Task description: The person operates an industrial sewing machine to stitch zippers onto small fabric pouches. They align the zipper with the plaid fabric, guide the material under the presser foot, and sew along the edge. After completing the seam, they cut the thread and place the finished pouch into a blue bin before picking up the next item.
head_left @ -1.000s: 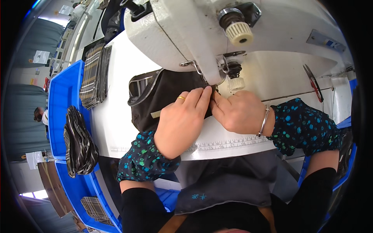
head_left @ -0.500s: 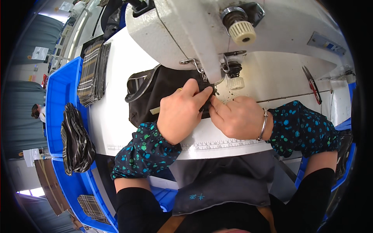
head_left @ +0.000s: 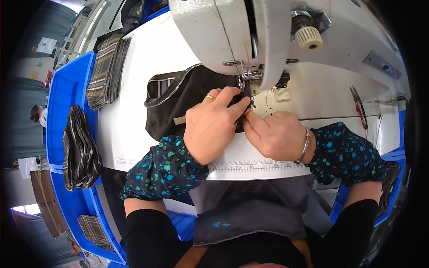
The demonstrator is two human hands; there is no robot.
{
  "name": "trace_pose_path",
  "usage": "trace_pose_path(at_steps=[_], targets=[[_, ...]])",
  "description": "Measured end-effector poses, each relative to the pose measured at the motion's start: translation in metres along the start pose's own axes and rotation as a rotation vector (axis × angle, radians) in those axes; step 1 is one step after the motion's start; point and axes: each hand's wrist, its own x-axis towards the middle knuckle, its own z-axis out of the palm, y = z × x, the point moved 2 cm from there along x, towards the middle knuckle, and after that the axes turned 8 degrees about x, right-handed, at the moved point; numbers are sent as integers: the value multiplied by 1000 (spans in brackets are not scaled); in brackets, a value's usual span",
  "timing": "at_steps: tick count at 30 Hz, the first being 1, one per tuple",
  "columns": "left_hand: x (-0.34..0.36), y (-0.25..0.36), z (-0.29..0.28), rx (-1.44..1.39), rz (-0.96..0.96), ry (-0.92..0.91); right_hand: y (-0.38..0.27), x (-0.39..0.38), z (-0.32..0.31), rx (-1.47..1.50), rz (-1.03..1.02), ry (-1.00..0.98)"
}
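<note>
A black fabric pouch with a silver zipper along its upper left lies on the white sewing table, its right edge at the presser foot of a white sewing machine. Plaid lining shows through the zipper opening, and a small beige tab sits on its front. My left hand presses on the pouch with fingers closed on the cloth near the foot. Beside it my right hand pinches the pouch's right edge between thumb and fingers. The pinched cloth is mostly hidden under the fingertips.
Thread snips with red-and-black handles lie at the right. A printed ruler runs along the table's front. Plaid pieces are stacked at the left, near a blue bin with a striped bundle on its edge. Another blue bin holds more plaid cloth.
My view has shifted, so the machine sits farther right and higher. The hands keep hold of the pouch near the foot; my left fingers look a little more stretched out.
</note>
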Motion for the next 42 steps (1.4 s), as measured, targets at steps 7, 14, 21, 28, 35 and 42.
trace_pose_path(at_steps=[7, 14, 21, 28, 35, 42], targets=[[4, -4, 4, 19, -17, 15, 8, 2, 0, 10, 21, -22], [10, -9, 11, 16, -26, 62, 16, 5, 0, -14, 46, -64], [9, -9, 11, 50, -12, 80, 18, 7, -2, -8, 63, -60], [3, -9, -9, 44, 99, 147, 12, 5, -5, -40, 73, -60], [-1, -1, 10, 46, 243, 127, -10, 0, -4, 19, 45, -20], [4, 0, 11, 36, 282, 129, -8, -1, -3, 13, 67, -16]])
